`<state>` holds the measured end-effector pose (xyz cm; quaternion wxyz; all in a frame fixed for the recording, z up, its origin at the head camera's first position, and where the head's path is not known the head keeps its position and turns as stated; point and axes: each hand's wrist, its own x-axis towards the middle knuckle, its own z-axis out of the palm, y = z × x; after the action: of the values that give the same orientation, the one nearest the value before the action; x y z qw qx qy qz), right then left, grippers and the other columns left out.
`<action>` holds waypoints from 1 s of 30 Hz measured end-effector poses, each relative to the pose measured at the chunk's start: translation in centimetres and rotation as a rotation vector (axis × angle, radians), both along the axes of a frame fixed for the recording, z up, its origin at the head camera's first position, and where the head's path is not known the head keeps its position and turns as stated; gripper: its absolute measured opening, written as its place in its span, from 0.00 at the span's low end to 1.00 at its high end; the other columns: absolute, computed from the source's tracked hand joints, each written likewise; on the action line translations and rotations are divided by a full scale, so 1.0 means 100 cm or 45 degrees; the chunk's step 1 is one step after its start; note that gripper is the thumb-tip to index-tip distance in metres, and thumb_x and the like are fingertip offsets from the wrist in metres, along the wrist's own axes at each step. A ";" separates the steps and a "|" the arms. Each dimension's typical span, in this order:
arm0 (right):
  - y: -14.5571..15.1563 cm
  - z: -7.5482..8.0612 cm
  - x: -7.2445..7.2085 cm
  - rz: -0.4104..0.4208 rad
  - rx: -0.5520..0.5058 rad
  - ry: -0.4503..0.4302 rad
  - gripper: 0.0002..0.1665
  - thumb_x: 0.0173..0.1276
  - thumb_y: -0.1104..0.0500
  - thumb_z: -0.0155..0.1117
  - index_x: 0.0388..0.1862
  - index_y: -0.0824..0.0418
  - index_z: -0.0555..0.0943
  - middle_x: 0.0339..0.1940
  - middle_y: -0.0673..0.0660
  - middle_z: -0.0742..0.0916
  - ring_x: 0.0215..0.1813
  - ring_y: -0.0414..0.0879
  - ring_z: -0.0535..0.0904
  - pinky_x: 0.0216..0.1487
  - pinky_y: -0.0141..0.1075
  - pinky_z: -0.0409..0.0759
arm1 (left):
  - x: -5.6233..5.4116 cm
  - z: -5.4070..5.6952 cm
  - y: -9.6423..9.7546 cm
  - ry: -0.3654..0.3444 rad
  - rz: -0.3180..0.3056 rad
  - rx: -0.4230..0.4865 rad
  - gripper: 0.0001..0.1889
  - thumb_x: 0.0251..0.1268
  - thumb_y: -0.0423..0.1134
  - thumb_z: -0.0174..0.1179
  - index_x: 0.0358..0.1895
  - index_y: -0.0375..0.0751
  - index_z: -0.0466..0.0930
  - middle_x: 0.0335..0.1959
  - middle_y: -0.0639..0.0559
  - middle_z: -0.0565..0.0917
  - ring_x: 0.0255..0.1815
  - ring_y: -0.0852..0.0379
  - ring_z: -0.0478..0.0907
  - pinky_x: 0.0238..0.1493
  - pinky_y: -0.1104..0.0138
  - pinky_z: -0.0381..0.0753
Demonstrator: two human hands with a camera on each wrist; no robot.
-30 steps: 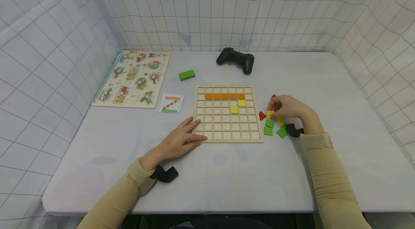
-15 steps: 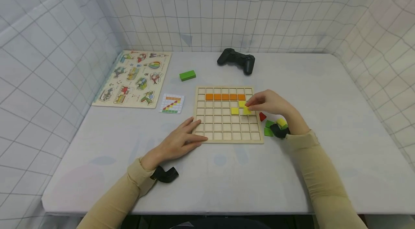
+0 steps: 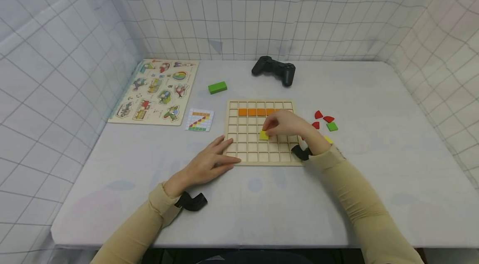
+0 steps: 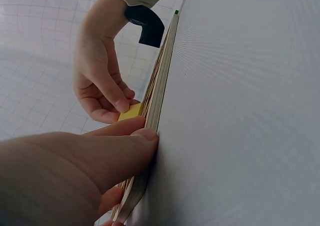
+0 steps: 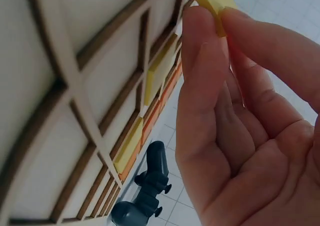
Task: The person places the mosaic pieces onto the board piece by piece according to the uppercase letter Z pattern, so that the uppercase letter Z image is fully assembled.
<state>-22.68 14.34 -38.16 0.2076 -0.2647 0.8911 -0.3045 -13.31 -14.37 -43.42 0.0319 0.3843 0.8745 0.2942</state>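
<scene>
A wooden grid board (image 3: 269,164) lies on the white table. My left hand (image 3: 206,163) rests with spread fingers on its near left corner. Over the board's middle, my right hand (image 3: 288,124) pinches a yellow square tile (image 3: 263,135) between thumb and fingers; the right wrist view shows this tile (image 5: 212,0) at the fingertips. A row of orange tiles (image 3: 252,112) fills cells near the far edge, its right end hidden by the hand. Two yellow tiles (image 5: 129,146) sit in cells in the right wrist view; the head view hides them.
Right of the board lie several red pieces (image 3: 318,114), a green tile (image 3: 332,126) and a partly hidden yellow tile (image 3: 328,139). A pattern card (image 3: 200,120), picture puzzle (image 3: 153,89) and green block (image 3: 217,87) are to the left. A black game controller (image 3: 275,69) stands behind.
My right hand has picked a yellow tile from the loose pieces and carried it left across the board to a middle cell. My left hand has stayed at the corner.
</scene>
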 end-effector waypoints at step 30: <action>0.070 0.015 0.015 -0.272 -0.370 0.069 0.22 0.65 0.52 0.65 0.53 0.64 0.79 0.39 0.55 0.84 0.39 0.54 0.79 0.35 0.35 0.79 | 0.000 -0.002 0.000 0.018 -0.012 0.010 0.13 0.65 0.40 0.59 0.51 0.49 0.84 0.69 0.34 0.61 0.72 0.35 0.47 0.70 0.47 0.52</action>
<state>-21.20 21.38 -36.65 0.1097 -0.2039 0.8660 -0.4432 -13.34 -14.39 -43.60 0.0256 0.3906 0.8718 0.2947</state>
